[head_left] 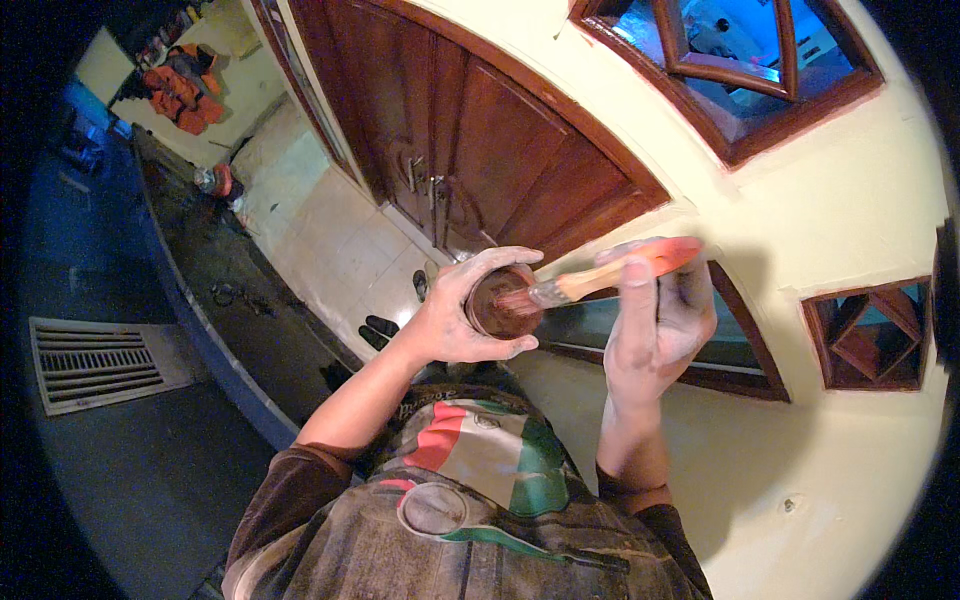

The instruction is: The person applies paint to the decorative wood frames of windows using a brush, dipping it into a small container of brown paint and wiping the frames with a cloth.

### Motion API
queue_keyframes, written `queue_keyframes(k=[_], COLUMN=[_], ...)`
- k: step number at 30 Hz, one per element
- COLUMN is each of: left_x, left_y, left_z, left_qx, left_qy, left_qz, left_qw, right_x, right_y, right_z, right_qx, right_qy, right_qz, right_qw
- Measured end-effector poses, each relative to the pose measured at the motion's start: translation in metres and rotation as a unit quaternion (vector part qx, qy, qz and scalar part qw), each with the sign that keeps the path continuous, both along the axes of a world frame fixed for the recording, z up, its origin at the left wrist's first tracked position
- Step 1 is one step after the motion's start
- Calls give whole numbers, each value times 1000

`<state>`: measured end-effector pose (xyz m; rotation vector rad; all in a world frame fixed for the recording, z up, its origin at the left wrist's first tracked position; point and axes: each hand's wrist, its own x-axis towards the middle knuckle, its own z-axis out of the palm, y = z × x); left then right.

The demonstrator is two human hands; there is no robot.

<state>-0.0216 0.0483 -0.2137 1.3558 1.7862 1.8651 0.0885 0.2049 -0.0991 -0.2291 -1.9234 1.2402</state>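
My left hand [457, 315] is wrapped around a small round cup [487, 326] with brown paint-like liquid inside, its mouth facing up towards me. A paintbrush [592, 279] with a wooden handle, reddish at its end, is gripped in my right hand [660, 322]. The brush's bristles [519, 301] dip into the mouth of the cup. Pale dust or paint coats the fingers of both hands. How deep the liquid is cannot be made out.
A brown wooden double door [480, 127] with metal handles stands ahead. Wood-framed windows [731, 150] [866, 334] are set in the cream wall [840, 202] at right. Dark footwear [377, 330] lies on the tiled floor [337, 232]. A drain grate [97, 364] is at left.
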Motion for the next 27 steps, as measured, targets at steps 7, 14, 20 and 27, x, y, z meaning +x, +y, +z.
queue_keyframes(k=[7, 14, 20, 27], left_x=[14, 26, 35, 41], left_y=[21, 35, 43, 47], left_z=[9, 19, 22, 23], left_qx=[-6, 32, 14, 13], left_qy=[-18, -45, 15, 17], left_qz=[35, 21, 36, 46], left_qw=[999, 998, 999, 999], right_x=[12, 36, 51, 61], right_y=[23, 36, 44, 50], right_z=[-25, -28, -13, 6], right_qx=[-280, -277, -166, -134], right_qy=[79, 99, 90, 90], right_qz=[-38, -72, -139, -172], right_qw=[956, 953, 972, 972])
